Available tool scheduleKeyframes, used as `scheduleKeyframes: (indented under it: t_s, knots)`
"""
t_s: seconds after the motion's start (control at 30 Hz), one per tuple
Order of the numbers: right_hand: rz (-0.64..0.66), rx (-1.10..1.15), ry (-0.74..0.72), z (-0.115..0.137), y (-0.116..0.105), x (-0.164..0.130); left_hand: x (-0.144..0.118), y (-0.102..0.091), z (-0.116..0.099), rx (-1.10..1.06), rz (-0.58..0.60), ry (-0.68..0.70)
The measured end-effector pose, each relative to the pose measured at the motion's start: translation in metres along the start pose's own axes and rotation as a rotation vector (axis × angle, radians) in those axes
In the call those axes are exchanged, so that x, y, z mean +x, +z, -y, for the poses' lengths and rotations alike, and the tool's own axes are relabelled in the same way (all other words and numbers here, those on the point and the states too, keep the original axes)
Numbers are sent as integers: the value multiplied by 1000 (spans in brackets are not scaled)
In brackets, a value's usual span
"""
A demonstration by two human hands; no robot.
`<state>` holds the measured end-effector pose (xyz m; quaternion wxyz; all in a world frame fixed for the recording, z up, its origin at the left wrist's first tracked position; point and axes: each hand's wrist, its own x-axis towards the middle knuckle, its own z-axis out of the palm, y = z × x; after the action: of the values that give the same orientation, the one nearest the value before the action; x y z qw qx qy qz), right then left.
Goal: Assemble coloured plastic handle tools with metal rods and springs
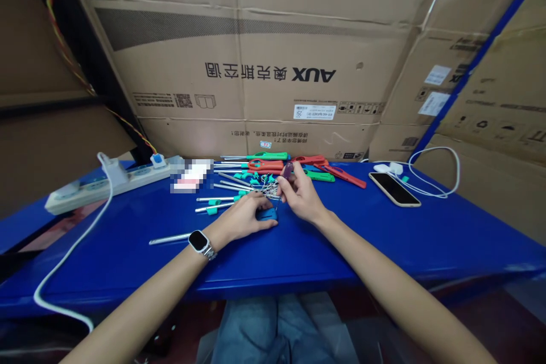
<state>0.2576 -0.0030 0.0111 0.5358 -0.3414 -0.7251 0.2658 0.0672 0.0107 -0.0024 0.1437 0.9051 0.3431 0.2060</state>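
Observation:
My left hand (247, 217), with a watch on its wrist, rests on the blue table (128, 250) and holds down a small blue part (267, 214). My right hand (301, 193) pinches a small purple handle (288, 170) just above it. Right behind both hands lies a heap of screwdriver parts: several metal shafts with teal collars (222, 200), a green handle (268, 156), and red handles (267, 165). A single bare metal shaft (169, 238) lies apart, to the left of my left wrist.
A white power strip (106, 181) with a trailing white cable sits at the back left. A phone (394, 188) with a charger and white cable lies at the back right. Large cardboard boxes (273, 68) wall off the table's far edge.

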Motion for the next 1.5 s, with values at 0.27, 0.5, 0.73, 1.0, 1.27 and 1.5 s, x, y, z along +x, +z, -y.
scheduleKeyframes:
  t_s: [0.27, 0.5, 0.73, 1.0, 1.27, 1.5]
  knots:
    - [17, -26, 6, 0, 2, 0, 1, 0, 6, -71, -23, -17]
    - [38, -2, 5, 0, 6, 0, 1, 1, 5, -78, -34, -22]
    - [57, -44, -2, 1, 7, 0, 1, -1, 4, -39, -22, -10]
    - [91, -69, 8, 3, 6, 0, 0, 0, 5, -20, -30, 0]
    - [100, -24, 18, 0, 11, 1, 0, 1, 5, -26, -41, 19]
    - [110, -59, 17, -3, 10, 5, 0, 4, 8, -11, -49, 23]
